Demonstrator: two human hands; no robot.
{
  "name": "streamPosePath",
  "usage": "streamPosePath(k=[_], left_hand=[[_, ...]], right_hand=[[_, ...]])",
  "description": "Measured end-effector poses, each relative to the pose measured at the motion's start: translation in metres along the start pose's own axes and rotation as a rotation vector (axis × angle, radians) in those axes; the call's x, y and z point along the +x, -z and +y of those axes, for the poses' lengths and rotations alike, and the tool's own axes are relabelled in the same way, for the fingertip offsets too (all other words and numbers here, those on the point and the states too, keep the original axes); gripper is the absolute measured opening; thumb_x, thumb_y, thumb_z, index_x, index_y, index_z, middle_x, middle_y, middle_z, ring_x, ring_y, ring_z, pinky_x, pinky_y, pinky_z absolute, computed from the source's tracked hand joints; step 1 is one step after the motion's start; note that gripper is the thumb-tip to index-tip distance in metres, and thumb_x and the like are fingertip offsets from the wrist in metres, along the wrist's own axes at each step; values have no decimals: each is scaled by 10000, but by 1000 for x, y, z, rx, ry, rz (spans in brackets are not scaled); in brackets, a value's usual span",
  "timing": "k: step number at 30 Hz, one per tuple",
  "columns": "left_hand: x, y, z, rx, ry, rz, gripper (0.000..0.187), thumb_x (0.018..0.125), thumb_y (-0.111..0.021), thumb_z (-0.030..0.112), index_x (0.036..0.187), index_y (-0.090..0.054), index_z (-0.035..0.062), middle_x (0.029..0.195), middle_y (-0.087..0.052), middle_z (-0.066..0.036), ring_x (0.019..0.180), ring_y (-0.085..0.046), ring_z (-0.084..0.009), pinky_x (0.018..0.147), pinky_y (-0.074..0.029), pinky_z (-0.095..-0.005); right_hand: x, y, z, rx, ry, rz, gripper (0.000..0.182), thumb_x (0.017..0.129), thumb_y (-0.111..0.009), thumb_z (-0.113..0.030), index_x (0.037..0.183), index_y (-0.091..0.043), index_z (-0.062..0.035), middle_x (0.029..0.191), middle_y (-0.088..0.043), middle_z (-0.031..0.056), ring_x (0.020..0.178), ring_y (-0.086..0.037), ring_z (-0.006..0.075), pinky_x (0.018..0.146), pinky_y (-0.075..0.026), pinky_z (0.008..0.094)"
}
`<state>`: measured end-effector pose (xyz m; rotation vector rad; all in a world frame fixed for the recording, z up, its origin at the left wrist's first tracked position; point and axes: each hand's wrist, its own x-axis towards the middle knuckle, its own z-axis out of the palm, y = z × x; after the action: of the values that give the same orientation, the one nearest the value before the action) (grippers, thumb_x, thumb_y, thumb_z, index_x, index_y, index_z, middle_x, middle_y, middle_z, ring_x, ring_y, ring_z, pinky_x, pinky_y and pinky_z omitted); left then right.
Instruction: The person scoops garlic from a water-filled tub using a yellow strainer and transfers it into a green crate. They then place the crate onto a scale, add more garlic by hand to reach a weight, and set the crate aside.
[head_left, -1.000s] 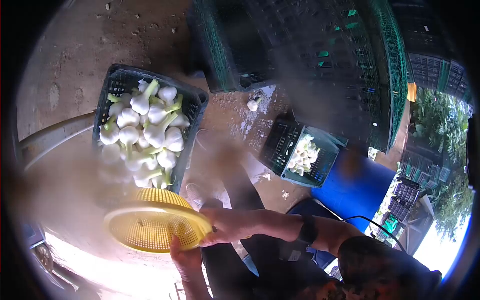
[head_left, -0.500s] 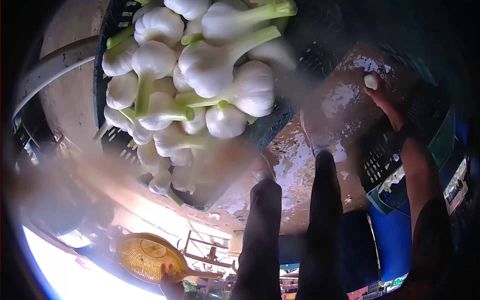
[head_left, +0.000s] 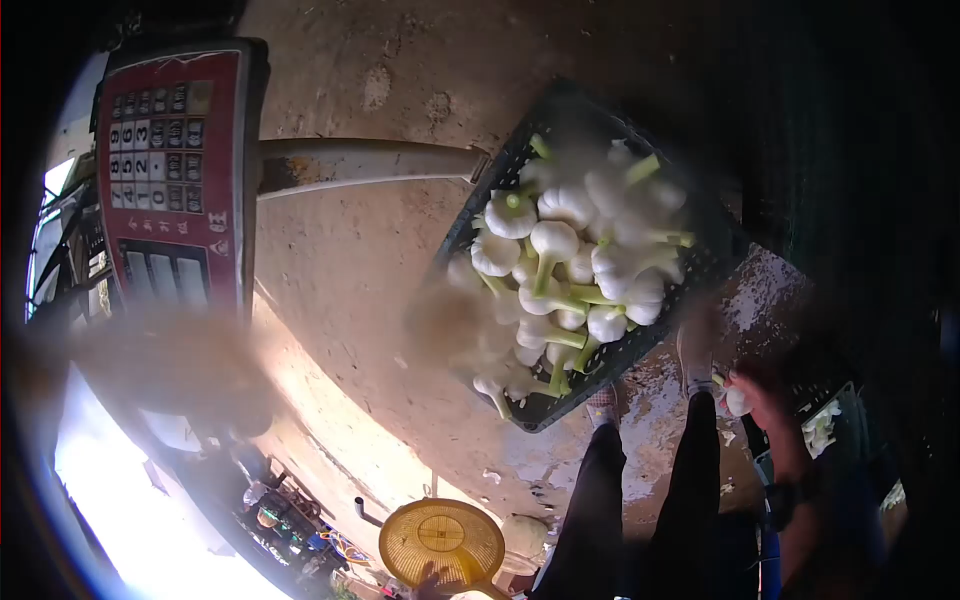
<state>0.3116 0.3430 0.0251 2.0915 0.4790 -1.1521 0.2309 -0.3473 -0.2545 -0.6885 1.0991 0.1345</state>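
My right hand (head_left: 762,388) is shut on a single white garlic bulb (head_left: 738,402) low over the wet ground, by my right shoe. A dark band sits on that wrist. My left hand (head_left: 432,584) shows only as fingertips at the bottom edge, gripping the rim of a round yellow plastic basket (head_left: 442,540), which looks empty. A dark plastic crate (head_left: 470,215) heaped with several white garlic bulbs (head_left: 560,260) on green stems stands on the ground ahead of my feet.
A red weighing-scale display with a keypad (head_left: 170,160) stands at the left, with its grey pole (head_left: 370,160) running toward the crate. My legs in black trousers (head_left: 600,500) fill the lower middle. A second small crate with garlic (head_left: 822,425) lies at the right. Dark crates are stacked behind.
The view has swung left and pulled back, bringing the scale display into sight. My right hand has drawn back toward my feet with the bulb it picked off the ground. The yellow basket stays in my left hand.
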Motion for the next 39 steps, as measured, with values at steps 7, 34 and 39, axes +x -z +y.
streamPosePath(k=[7, 34, 39], left_hand=[[-13, -69, 33, -896, 400, 297, 529, 916, -438, 222, 1414, -261, 194, 1323, -382, -159, 946, -615, -368, 467, -526, -239], [-34, -94, -21, -964, 427, 128, 521, 918, -442, 304, 1409, -287, 226, 1445, -290, -119, 1090, -512, -410, 566, -564, -476], [-27, -90, -18, -1022, 491, 170, 547, 915, -461, 283, 1420, -259, 220, 1425, -311, -125, 1083, -516, -417, 543, -566, -487]], right_hand=[[-54, -169, -139, -350, 157, -322, 358, 692, -631, 11, 1030, -525, -35, 977, -577, 90, 934, -618, 251, 787, -507, 364], [86, -221, -143, -1776, 481, 105, 412, 801, -565, -147, 1198, -456, -178, 1248, -406, 261, 940, -608, 355, 716, -525, 411], [23, -269, -152, -1866, 558, 181, 343, 805, -548, -134, 1131, -504, -233, 1217, -432, 209, 886, -615, 348, 679, -515, 433]])
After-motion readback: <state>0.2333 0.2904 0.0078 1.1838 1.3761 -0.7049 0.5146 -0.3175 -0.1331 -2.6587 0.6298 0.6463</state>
